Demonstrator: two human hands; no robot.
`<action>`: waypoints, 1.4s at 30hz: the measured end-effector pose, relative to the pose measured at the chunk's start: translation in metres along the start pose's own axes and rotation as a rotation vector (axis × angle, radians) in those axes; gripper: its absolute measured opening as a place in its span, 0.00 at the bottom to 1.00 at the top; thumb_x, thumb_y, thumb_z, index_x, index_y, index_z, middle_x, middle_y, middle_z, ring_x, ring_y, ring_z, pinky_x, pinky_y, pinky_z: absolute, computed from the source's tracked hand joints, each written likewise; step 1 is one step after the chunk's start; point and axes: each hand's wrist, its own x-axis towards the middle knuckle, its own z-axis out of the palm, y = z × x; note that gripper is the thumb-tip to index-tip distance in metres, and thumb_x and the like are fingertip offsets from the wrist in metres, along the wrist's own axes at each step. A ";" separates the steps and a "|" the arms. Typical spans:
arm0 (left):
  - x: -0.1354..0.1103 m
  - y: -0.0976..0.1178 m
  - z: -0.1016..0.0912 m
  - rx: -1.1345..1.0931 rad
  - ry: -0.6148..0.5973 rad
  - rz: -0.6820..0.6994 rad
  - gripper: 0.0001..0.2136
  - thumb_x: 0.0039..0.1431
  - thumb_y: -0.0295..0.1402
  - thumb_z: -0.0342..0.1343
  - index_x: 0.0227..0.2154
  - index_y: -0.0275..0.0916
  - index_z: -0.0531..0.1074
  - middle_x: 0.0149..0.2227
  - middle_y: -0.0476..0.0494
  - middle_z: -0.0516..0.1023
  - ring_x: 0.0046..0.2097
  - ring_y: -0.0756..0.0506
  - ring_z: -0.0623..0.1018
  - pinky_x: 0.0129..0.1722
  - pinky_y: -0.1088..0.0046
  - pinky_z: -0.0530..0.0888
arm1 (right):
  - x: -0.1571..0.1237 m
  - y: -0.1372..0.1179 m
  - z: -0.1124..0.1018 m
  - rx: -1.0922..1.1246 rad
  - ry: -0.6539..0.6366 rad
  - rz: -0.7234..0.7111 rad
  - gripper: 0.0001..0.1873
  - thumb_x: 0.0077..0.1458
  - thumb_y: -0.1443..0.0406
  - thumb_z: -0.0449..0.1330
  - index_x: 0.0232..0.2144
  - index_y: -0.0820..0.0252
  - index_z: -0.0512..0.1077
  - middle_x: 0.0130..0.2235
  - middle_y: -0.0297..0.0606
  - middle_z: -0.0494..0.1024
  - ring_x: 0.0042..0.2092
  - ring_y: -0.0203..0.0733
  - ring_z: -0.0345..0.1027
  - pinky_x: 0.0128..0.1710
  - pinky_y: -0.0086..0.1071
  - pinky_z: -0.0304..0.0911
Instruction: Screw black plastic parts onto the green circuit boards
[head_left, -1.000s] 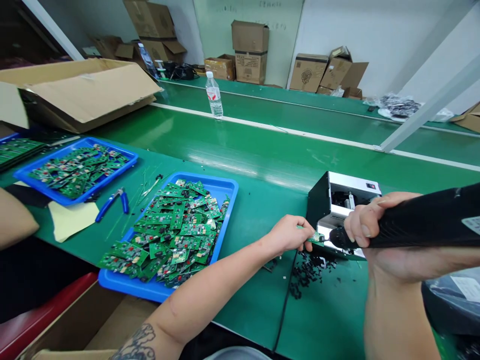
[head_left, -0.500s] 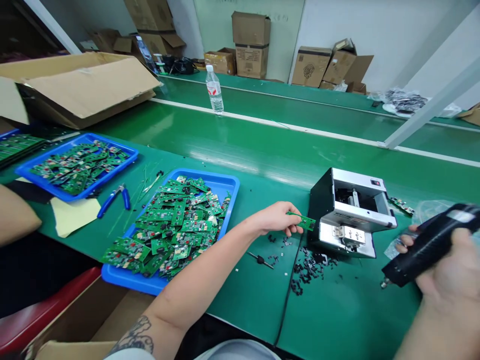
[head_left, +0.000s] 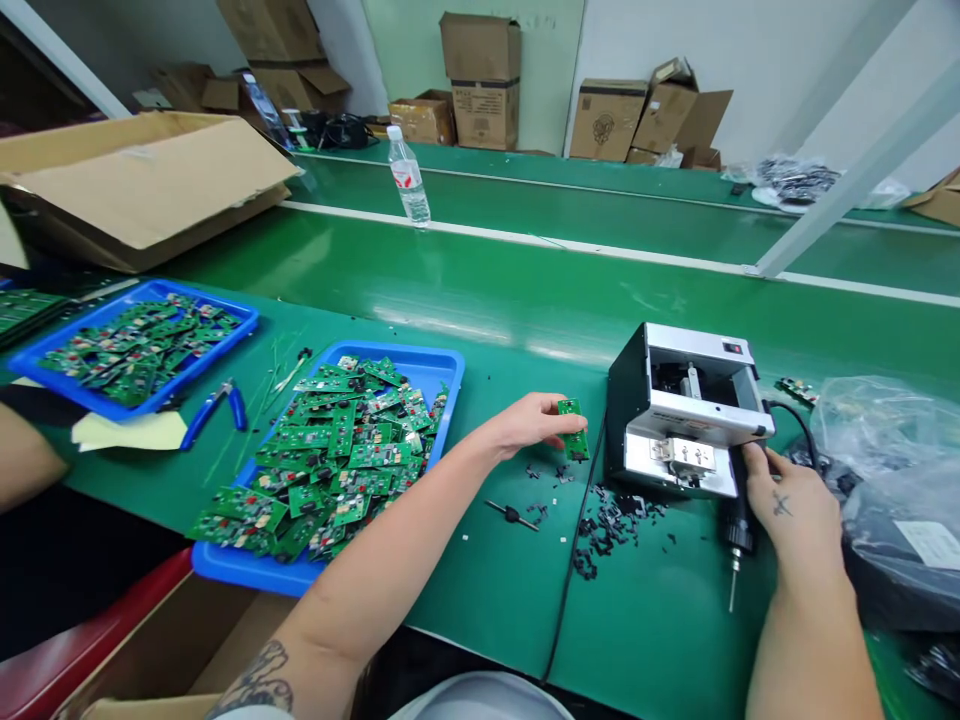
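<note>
My left hand (head_left: 534,424) pinches a small green circuit board (head_left: 574,432) between thumb and fingers, above the green table. My right hand (head_left: 796,505) is closed around a black electric screwdriver (head_left: 738,515), its thin metal bit pointing toward the table's front edge. The fingers partly hide the tool, and I cannot tell whether it rests on the table. Just left of it stands a black and silver screw feeder (head_left: 686,400). Left of my left arm is a blue tray (head_left: 442,365) heaped with green circuit boards (head_left: 341,430).
Small black plastic pieces (head_left: 611,525) lie before the feeder, near a black cable (head_left: 564,600). A second blue tray (head_left: 251,318), pliers (head_left: 217,410) and another person's arm (head_left: 30,440) are at left. Plastic bags (head_left: 892,470) lie at right; a water bottle (head_left: 409,180) stands behind.
My right hand has brought the screwdriver leftward and away from me, beside the feeder, bit now downward. My left hand has drawn the board slightly left from the feeder and turned it more upright.
</note>
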 end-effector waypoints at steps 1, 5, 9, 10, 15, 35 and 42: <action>0.000 0.000 0.001 0.001 -0.011 -0.007 0.11 0.53 0.39 0.59 0.29 0.35 0.71 0.34 0.44 0.76 0.34 0.51 0.73 0.34 0.73 0.67 | -0.005 -0.003 -0.005 -0.010 0.026 0.004 0.28 0.53 0.49 0.54 0.40 0.68 0.78 0.36 0.61 0.75 0.40 0.65 0.70 0.37 0.54 0.61; 0.001 -0.001 0.006 -0.006 -0.006 0.005 0.10 0.54 0.37 0.58 0.28 0.36 0.65 0.29 0.45 0.77 0.31 0.51 0.74 0.31 0.75 0.64 | -0.036 -0.026 -0.036 0.023 0.263 -0.056 0.23 0.58 0.53 0.52 0.46 0.62 0.75 0.41 0.54 0.76 0.44 0.57 0.70 0.45 0.47 0.61; 0.003 -0.003 0.009 -0.021 -0.002 0.019 0.10 0.57 0.36 0.55 0.28 0.38 0.60 0.25 0.51 0.72 0.26 0.53 0.72 0.31 0.74 0.66 | -0.081 -0.061 -0.053 0.373 0.037 -0.469 0.11 0.55 0.56 0.60 0.35 0.54 0.76 0.32 0.39 0.79 0.30 0.41 0.72 0.33 0.33 0.66; 0.003 -0.003 0.010 -0.011 -0.010 0.009 0.10 0.58 0.37 0.55 0.29 0.38 0.60 0.25 0.52 0.71 0.26 0.53 0.72 0.30 0.74 0.66 | -0.092 -0.072 -0.050 0.393 -0.150 -0.624 0.09 0.55 0.56 0.60 0.34 0.53 0.76 0.32 0.36 0.79 0.29 0.39 0.72 0.31 0.31 0.65; -0.001 -0.002 0.012 0.069 -0.045 -0.023 0.12 0.59 0.41 0.52 0.30 0.38 0.59 0.24 0.54 0.68 0.23 0.55 0.68 0.26 0.77 0.63 | -0.133 -0.117 -0.013 -0.048 -0.524 -0.827 0.13 0.58 0.53 0.57 0.36 0.54 0.73 0.34 0.36 0.78 0.29 0.39 0.72 0.25 0.30 0.59; -0.020 0.009 0.020 0.124 -0.528 0.057 0.14 0.58 0.45 0.56 0.34 0.38 0.65 0.30 0.47 0.73 0.32 0.51 0.74 0.31 0.75 0.71 | -0.098 -0.095 -0.027 0.487 -0.827 -0.480 0.13 0.60 0.57 0.53 0.36 0.55 0.76 0.30 0.35 0.79 0.27 0.37 0.71 0.28 0.29 0.68; -0.026 0.012 0.040 0.103 -0.395 0.207 0.10 0.58 0.39 0.58 0.35 0.38 0.67 0.30 0.49 0.72 0.31 0.51 0.71 0.30 0.76 0.68 | -0.094 -0.097 -0.030 0.912 -0.321 -0.214 0.11 0.46 0.57 0.67 0.27 0.59 0.76 0.32 0.39 0.78 0.23 0.34 0.67 0.22 0.27 0.67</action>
